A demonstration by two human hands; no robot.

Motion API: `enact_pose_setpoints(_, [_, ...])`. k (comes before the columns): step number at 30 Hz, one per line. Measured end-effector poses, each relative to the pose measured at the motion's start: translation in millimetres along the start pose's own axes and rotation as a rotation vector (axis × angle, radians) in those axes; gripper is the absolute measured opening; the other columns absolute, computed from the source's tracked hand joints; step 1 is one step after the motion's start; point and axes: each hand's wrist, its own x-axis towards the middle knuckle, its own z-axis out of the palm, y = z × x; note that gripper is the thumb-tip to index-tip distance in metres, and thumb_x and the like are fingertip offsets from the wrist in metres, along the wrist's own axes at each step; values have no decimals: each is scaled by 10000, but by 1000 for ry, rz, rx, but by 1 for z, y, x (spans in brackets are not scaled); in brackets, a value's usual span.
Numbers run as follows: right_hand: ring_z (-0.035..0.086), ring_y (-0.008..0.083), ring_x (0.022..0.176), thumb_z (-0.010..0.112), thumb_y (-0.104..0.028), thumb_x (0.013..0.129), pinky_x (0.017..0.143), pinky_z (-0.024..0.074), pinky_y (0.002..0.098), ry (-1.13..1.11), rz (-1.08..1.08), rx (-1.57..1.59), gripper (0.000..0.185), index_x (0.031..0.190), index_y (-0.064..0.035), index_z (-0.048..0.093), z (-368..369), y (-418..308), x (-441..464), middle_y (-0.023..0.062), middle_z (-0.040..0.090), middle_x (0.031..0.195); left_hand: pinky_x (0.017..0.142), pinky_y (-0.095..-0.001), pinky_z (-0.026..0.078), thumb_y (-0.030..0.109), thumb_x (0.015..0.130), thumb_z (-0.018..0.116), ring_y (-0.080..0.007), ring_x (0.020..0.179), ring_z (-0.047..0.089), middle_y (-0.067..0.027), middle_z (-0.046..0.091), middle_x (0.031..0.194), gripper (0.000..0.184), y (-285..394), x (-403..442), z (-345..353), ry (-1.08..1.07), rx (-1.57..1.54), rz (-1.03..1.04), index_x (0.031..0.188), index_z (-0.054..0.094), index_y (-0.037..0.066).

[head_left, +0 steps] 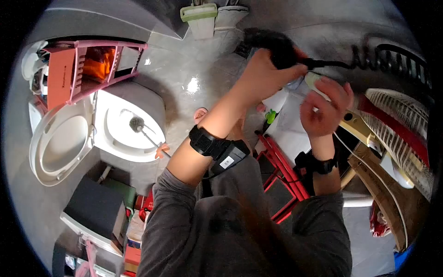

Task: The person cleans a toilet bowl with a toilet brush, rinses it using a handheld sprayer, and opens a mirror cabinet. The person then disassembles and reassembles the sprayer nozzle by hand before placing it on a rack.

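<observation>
My left hand is wrapped round a black handheld piece, whose exact kind I cannot make out. From it a black cord or hose runs right into a coil. Beside it, my right hand is raised with its fingers curved and apart, nothing clearly in it. Just behind its fingertips shows a pale green rounded object; whether they touch is unclear. Black straps circle both wrists, and a black box hangs by the left one.
At left stands an open toilet with a toilet brush resting in the bowl. A pink rack is behind it. Red metal frames stand below my hands, a white slatted item at right. The tiled floor shines.
</observation>
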Motion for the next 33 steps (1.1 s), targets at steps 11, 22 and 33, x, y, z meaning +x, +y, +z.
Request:
enact_pose_setpoints(11, [520,220,783,523,-79,812,699,427,316,-160,1301,555,173,978,-34,499,165,-4,-206,86,538,884,717,-273,443,161,833,579,-158,788,561,-76,583,883,169,-148,-5,-47,580,-864,-135,935,524,37])
enact_pose_setpoints(22, [554,250,817,566,-227,791,706,442,337,-893,1308,317,391,1094,-8,450,415,14,-455,147,567,898,657,-270,439,277,847,567,-150,775,539,-21,498,759,234,-350,-79,-144,695,-775,-532,845,471,64])
enact_pose_setpoints(33, [585,346,789,567,-218,767,678,464,385,-1006,1184,197,250,933,-46,495,442,34,-437,184,600,871,666,-266,405,429,884,440,-139,774,497,-18,489,809,356,-355,-76,-170,589,-907,-433,926,468,77])
